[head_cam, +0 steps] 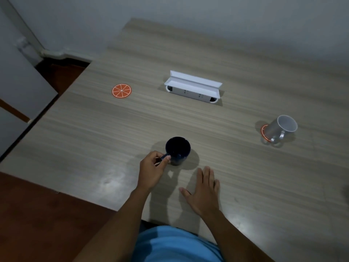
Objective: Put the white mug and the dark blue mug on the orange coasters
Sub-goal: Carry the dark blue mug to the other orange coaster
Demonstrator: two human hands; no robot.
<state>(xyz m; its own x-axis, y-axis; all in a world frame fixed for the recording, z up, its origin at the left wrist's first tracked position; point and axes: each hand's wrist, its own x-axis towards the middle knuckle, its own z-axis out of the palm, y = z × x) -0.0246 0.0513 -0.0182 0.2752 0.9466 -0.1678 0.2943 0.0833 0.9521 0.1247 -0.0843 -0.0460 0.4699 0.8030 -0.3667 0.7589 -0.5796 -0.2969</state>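
The dark blue mug (177,150) stands upright on the wooden table (94,140) near the front middle. My left hand (153,169) is closed around its handle on the mug's left side. My right hand (204,190) lies flat on the table, fingers spread, just right of and nearer than the mug. At the right, the white mug (281,128) stands on an orange coaster (264,131), which shows only as a thin edge at its base. A second orange coaster (121,91), patterned like an orange slice, lies bare at the far left.
A white open box (192,87) sits at the middle back of the table. The table's left edge runs diagonally, with red-brown floor (37,214) beyond it. A grey wall stands behind the table.
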